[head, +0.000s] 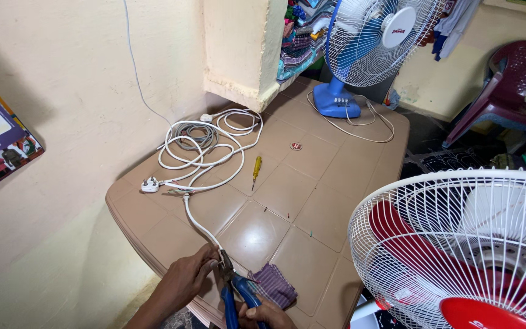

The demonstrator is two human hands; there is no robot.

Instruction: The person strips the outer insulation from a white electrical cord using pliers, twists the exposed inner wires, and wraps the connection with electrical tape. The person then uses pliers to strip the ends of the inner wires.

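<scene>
Left hand (pixel 189 277) grip on white cable (pixel 197 223), right hand (pixel 267 315) cut off, pliers (pixel 234 291) half hidden

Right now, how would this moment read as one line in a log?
left hand pinches white cable | right hand grips blue-handled pliers, jaws at cable | purple cloth beside | yellow screwdriver lies apart on table

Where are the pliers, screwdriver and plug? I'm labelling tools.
pliers (pixel 237 291), head view, blue handles near the pivot
screwdriver (pixel 256 166), head view, yellow handle
plug (pixel 150 184), head view, white body
</scene>
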